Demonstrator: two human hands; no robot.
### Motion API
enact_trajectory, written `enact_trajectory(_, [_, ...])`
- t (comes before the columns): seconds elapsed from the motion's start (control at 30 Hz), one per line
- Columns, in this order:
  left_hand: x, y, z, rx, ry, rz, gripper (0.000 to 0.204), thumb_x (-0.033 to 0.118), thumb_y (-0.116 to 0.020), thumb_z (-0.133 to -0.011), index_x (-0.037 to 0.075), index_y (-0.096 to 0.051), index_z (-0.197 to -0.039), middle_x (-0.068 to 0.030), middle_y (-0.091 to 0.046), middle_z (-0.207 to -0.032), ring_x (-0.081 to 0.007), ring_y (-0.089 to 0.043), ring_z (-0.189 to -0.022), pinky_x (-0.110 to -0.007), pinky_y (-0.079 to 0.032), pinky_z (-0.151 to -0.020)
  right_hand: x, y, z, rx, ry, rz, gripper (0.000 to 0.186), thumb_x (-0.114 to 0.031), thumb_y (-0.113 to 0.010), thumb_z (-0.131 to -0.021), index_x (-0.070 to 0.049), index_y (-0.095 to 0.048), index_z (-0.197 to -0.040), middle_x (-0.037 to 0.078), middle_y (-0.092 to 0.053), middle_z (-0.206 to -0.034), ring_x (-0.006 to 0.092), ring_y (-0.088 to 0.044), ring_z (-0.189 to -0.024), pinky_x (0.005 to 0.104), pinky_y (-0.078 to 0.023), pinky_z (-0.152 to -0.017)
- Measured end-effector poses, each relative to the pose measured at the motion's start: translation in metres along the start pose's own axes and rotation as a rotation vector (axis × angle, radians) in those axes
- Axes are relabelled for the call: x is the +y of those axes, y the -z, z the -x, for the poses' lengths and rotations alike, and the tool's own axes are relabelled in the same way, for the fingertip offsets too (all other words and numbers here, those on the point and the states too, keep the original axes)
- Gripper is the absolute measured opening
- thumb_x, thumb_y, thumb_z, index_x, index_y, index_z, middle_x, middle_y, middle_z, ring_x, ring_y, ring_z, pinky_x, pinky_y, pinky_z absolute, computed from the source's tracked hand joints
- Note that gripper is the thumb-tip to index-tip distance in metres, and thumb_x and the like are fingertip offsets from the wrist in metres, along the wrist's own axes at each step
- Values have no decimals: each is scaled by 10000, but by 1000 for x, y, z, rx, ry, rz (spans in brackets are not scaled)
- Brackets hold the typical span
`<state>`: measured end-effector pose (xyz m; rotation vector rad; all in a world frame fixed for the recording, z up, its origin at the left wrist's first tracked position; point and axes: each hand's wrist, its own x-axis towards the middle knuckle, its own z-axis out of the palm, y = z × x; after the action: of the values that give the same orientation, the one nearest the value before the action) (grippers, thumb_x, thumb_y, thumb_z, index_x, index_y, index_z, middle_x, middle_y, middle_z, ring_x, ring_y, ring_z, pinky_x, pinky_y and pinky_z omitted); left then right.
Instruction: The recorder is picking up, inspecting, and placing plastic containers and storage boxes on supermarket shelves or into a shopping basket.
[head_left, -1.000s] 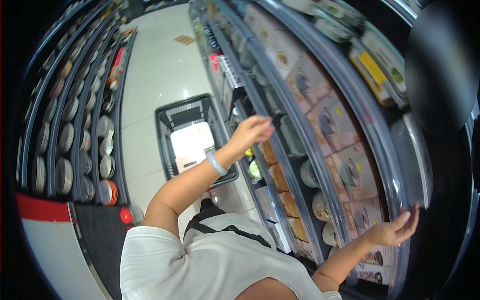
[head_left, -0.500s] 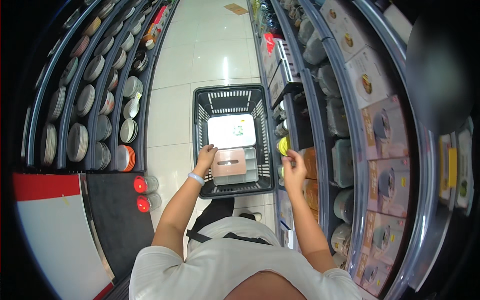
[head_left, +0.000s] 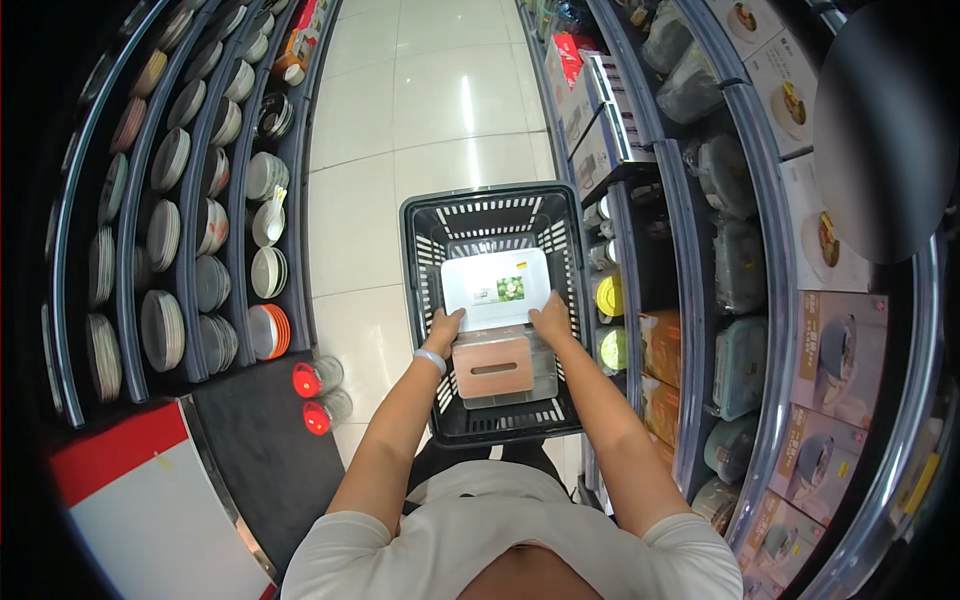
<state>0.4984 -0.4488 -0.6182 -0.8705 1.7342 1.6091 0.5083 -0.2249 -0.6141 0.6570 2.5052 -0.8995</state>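
Observation:
A black shopping basket (head_left: pixel 411 290) with slotted sides stands in front of me. Inside its far half lies a shallow white rectangular tray (head_left: pixel 470 275) with a printed label, its far side raised a little against the basket wall. My left hand (head_left: pixel 444 332) holds the tray's near left corner, thumb on top, and my right hand (head_left: pixel 551 322) grips the near right corner the same way. The fingers underneath are hidden. Nearer to me in the basket sits a tissue box organizer (head_left: pixel 493 384) with a pinkish slotted lid and clear compartments at its side.
Shelves of stacked plates (head_left: pixel 163 330) line the left side. Two red-lidded jars (head_left: pixel 318 376) stand on the floor beside a dark panel (head_left: pixel 268 420). Along the right, shelves hold yellow-lidded jars (head_left: pixel 608 296), glass containers (head_left: pixel 742 365) and boxed kitchenware (head_left: pixel 838 345).
My right hand has left the yellow-lidded jar on the right shelf and come into the basket. Both hands now grip the white tray; the left has moved from the basket's left side.

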Motion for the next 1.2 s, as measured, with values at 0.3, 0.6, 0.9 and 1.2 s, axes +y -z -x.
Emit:
enact_trajectory(0.3, [31, -7, 22, -247, 36, 28, 528, 239, -575, -807, 63, -328, -1240, -115, -480, -1158, -235, -454, -1038, -334, -366, -848, 38, -14, -18, 44, 58, -258, 636, -235, -678, -662, 55, -402, -1156, 220, -546, -1056, 319, -540, -987, 351, -406, -867])
enact_trajectory(0.6, [111, 22, 86, -127, -540, 4, 599, 147, -556, -832, -29, -253, -1318, -168, -381, -1291, -228, -355, -1203, -297, -284, -991, -45, 70, 35, 29, 225, -578, 482, -200, -661, -721, 49, -464, -1083, 201, -576, -1001, 272, -561, -943, 341, -431, -814])
enact_trajectory(0.9, [169, 14, 213, -333, -828, 229, 500, 65, -436, -878, -39, -253, -1332, -143, -317, -1360, -209, -303, -1252, -302, -212, -1031, -81, 175, 164, 275, 473, -919, 546, -69, -589, -794, 45, -331, -1261, 160, -488, -1160, 208, -489, -1063, 315, -390, -894])
enact_trajectory(1.2, [129, -55, 332, -675, -1013, 121, 641, 119, -528, -837, -56, -177, -1345, -141, -325, -1339, -207, -325, -1231, -322, -233, -1026, -20, 272, 352, 947, 571, -542, 710, -194, -678, -737, 58, -316, -1294, 225, -440, -1235, 307, -443, -1137, 365, -335, -950])
